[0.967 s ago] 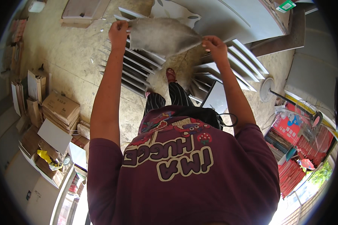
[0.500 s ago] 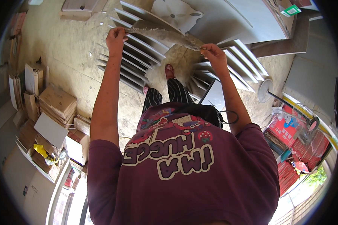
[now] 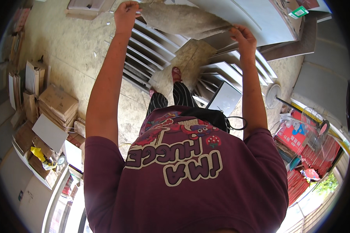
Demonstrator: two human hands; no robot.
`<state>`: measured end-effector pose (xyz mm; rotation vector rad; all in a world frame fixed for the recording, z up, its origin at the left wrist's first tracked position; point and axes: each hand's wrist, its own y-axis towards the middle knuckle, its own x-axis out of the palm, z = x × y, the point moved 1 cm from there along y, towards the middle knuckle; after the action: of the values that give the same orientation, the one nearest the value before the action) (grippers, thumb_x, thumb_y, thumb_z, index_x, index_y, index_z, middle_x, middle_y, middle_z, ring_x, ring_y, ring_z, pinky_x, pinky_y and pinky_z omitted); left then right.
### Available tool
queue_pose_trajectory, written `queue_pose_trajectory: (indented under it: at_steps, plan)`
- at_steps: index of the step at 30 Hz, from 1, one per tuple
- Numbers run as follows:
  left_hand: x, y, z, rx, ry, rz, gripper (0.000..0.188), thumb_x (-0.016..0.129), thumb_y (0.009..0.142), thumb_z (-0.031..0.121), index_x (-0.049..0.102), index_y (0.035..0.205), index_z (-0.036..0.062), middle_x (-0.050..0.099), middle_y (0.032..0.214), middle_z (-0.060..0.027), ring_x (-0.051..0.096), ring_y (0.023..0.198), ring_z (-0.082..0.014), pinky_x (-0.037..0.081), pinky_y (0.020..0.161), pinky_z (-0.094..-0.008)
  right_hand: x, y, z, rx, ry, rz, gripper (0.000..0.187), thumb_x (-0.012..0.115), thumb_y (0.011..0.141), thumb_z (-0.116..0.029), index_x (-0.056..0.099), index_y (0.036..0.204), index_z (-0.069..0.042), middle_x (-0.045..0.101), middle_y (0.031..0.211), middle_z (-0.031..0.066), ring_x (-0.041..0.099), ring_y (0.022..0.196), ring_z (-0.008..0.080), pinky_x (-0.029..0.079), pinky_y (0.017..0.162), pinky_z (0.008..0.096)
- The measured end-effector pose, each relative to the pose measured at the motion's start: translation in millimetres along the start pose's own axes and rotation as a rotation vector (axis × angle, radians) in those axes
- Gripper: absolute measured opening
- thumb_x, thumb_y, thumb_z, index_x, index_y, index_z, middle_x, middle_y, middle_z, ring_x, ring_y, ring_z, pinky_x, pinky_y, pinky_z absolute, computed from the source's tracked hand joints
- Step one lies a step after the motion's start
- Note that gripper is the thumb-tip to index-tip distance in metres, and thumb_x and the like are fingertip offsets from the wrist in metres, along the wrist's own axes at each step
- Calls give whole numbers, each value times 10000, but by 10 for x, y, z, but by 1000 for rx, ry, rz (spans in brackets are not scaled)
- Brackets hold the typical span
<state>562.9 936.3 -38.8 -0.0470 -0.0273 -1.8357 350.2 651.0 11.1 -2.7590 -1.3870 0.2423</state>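
A thin grey-brown cloth [image 3: 182,20] with a worn look hangs stretched between my hands, over the far side of the floor. My left hand [image 3: 126,17] pinches its left end near the upper edge of the view. The right end is gripped between the thumb and fingers of my right hand [image 3: 244,38]. Below the cloth, a row of pale flat panels [image 3: 149,50] stands on edge, spaced apart, in front of my left foot. More upright panels [image 3: 225,72] fan out on the right beneath my right forearm.
A large pale board [image 3: 252,21] lies at the far right, a green-and-white label [image 3: 298,12] near its edge. Stacked cardboard [image 3: 57,101] is on the left. A stand with a round base [image 3: 273,96] and a red box [image 3: 291,134] are on the right.
Both hands have moved farther away, the right one also rightward. The cloth has gone from a narrow, bunched strip to a wider spread sheet, covering part of the panels behind it.
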Motion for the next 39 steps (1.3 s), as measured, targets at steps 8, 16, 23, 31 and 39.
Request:
queue_pose_trajectory:
  at_steps: [8,16,23,31,39]
  plan:
    - [-53,-95,183,16,-52,14,195,514,795,64,500,939,-67,553,860,-117,595,781,-211,500,655,-259,-71,-257,-83,-70,-60,42,149,562,774,-81,587,909,-22,578,798,-5,515,725,61,419,663,194]
    - [-643,-831,-842,-309,78,112,225,524,804,104,502,959,-58,552,868,-120,589,760,-195,509,625,-274,292,-880,1047,201,-225,-280,143,568,761,-89,586,895,-43,568,756,-6,508,682,54,426,629,199]
    - [-1360,-1658,-1568,-467,185,278,194,520,797,101,519,928,-42,568,821,-120,596,701,-189,512,569,-275,717,-1195,1321,213,-288,-465,161,610,702,-121,602,840,-38,583,784,50,541,706,119,430,669,238]
    - [-1706,-2636,-1892,-611,121,333,124,483,808,60,497,898,-26,565,791,-132,598,669,-204,512,557,-285,1065,-1561,1535,232,-318,-720,147,586,704,-94,597,821,-6,598,746,74,570,703,121,441,653,241]
    - [-1962,-3100,-1971,-651,119,502,112,467,804,28,481,902,-24,554,774,-128,593,637,-196,512,523,-275,1092,-1784,1757,323,-311,-927,156,603,700,-91,590,830,-5,606,757,72,570,710,117,439,655,235]
